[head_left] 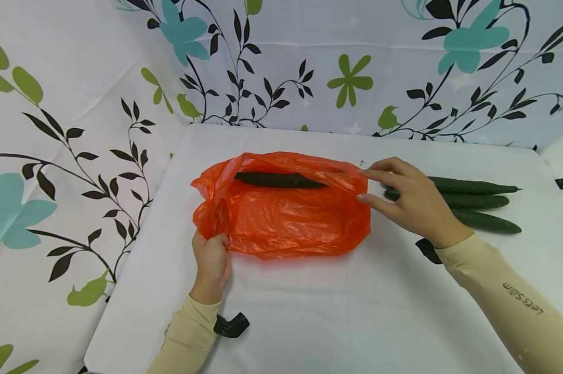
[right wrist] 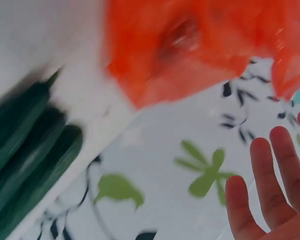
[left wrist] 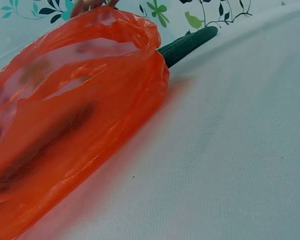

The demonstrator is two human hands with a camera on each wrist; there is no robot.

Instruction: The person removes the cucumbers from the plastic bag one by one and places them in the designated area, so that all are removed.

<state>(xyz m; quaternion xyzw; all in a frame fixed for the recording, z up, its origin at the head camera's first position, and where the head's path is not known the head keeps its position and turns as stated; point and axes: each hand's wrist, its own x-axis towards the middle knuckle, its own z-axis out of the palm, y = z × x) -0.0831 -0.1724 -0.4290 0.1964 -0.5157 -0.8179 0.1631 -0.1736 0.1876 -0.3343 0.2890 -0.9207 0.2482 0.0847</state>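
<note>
An orange-red plastic bag [head_left: 290, 223] lies on the white table with its mouth spread wide. Inside it rests one dark green cucumber [head_left: 278, 180], which shows through the thin plastic in the left wrist view. My left hand [head_left: 211, 265] grips the bag's lower left edge, its fingers partly hidden by the plastic. At the bag's right end, my right hand [head_left: 409, 200] has its fingers extended, with fingertips right at the rim. Partly behind this hand, three more cucumbers [head_left: 478, 201] lie side by side; the right wrist view shows these cucumbers [right wrist: 27, 145] together.
A white cloth covers the table [head_left: 328, 317]. Behind it hangs a patterned curtain [head_left: 286, 52] with leaves, flowers and birds, and similar patterned fabric [head_left: 75, 135] runs along the left side. Black wrist mounts [head_left: 232, 325] sit at both wrists, below beige sleeves.
</note>
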